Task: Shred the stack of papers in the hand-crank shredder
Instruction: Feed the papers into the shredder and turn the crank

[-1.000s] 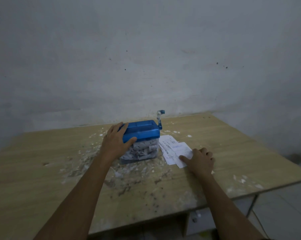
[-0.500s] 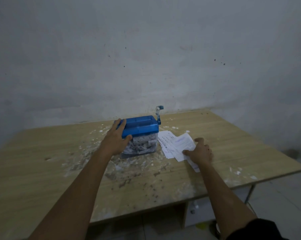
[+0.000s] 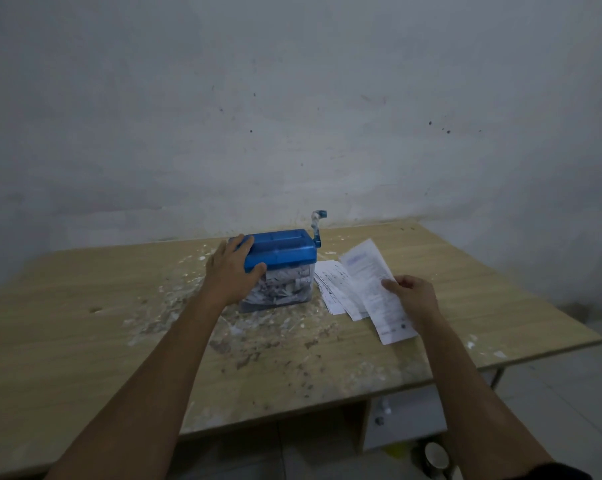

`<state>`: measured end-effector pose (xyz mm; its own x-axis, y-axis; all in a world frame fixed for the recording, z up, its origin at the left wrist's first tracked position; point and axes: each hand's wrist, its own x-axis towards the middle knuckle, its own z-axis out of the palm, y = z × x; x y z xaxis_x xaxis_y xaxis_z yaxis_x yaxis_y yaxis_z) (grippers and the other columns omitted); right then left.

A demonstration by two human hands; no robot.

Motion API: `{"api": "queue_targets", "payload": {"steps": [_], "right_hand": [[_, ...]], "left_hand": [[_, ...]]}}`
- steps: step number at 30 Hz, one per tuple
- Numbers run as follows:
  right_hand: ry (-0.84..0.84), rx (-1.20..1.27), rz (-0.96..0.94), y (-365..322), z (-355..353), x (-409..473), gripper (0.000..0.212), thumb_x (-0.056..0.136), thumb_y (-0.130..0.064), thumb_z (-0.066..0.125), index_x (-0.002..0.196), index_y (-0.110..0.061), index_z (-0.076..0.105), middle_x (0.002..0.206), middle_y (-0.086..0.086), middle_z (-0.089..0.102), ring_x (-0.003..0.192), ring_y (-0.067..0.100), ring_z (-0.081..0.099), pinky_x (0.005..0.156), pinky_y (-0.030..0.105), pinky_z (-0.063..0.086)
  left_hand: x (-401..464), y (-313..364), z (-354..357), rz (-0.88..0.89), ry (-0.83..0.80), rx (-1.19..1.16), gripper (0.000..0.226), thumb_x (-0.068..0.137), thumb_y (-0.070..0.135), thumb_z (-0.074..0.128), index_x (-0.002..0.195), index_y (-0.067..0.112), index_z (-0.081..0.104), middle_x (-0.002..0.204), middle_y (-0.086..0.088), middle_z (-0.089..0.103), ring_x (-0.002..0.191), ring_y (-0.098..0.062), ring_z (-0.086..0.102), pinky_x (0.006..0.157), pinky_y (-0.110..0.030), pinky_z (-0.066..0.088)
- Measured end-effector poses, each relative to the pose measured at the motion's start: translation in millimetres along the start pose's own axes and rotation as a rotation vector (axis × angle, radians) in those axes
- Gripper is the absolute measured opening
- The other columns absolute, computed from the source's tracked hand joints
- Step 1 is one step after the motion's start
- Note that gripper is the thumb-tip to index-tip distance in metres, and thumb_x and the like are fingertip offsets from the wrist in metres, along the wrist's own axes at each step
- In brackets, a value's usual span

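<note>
Head view: we're mid-task, between feeds. Shredder (image 3: 278,268) sits near the middle of the worktop (image 3: 85,341), blue lid on a clear bin. Bin looks nearly full of strips, so a fair share of the shredding is done, as far as we can judge. Scraps and dust lie scattered on the worktop around and in front of it.

Our left hand (image 3: 232,271) grips the left end of the lid, fingers over the top, thumb curled round the front edge. It's bracing the unit.

Our right hand (image 3: 412,297) pinches one sheet (image 3: 375,289) by its right edge, thumb on top. Sheet is lifted and tilted, far end up toward the shredder, near end hanging just over the worktop. It isn't in the slot yet.

Stack (image 3: 334,289) lies flat on the worktop, just right of the bin and partly under the lifted sheet. It looks like a few sheets at least, but we can't count them from here.

Crank (image 3: 316,226) stands upright at the lid's right rear corner, nobody on it.

What's left, in our estimate:
- feed this sheet into the slot
- move the right hand to the crank and wind it through
- repeat for the rest of the stack

One concern: the bin looks packed, so strips may back up under the cutters. We might need to empty it before the stack is finished.
</note>
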<state>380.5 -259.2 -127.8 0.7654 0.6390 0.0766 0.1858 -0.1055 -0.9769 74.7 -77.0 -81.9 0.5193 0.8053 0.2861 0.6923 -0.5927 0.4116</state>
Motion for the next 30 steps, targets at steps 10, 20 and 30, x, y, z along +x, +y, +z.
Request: {"api": "queue_targets", "payload": {"steps": [10,20,30], "right_hand": [[-0.212,0.346,-0.164,-99,41,-16,0.018,0.090,-0.018,0.067,0.101,-0.005,0.072,0.094,0.009,0.075,0.085,0.026,0.072,0.074,0.039,0.060],[-0.369,0.437,-0.233,-157,112,-30,0.020,0.093,-0.017,0.063,0.102,0.000,0.069,0.091,0.009,0.073,0.073,0.014,0.069,0.059,0.024,0.054],[-0.276,0.150,-0.431,-171,133,8,0.019,0.096,-0.022,0.058,0.099,-0.010,0.072,0.085,-0.004,0.070,0.067,-0.005,0.060,0.061,0.015,0.048]], "left_hand": [[-2,45,-18,0.213,0.206,-0.304,0.032,0.102,0.036,0.055,0.117,0.013,0.071,0.114,-0.003,0.069,0.100,-0.018,0.062,0.088,-0.023,0.048],[20,71,-50,0.083,0.176,-0.843,0.013,0.103,0.020,0.055,0.108,0.017,0.066,0.100,0.005,0.072,0.089,-0.009,0.069,0.068,-0.015,0.054],[57,47,-58,0.035,0.222,-0.930,0.017,0.105,0.023,0.050,0.108,0.019,0.065,0.108,-0.006,0.071,0.099,-0.021,0.069,0.079,-0.032,0.061]]}}
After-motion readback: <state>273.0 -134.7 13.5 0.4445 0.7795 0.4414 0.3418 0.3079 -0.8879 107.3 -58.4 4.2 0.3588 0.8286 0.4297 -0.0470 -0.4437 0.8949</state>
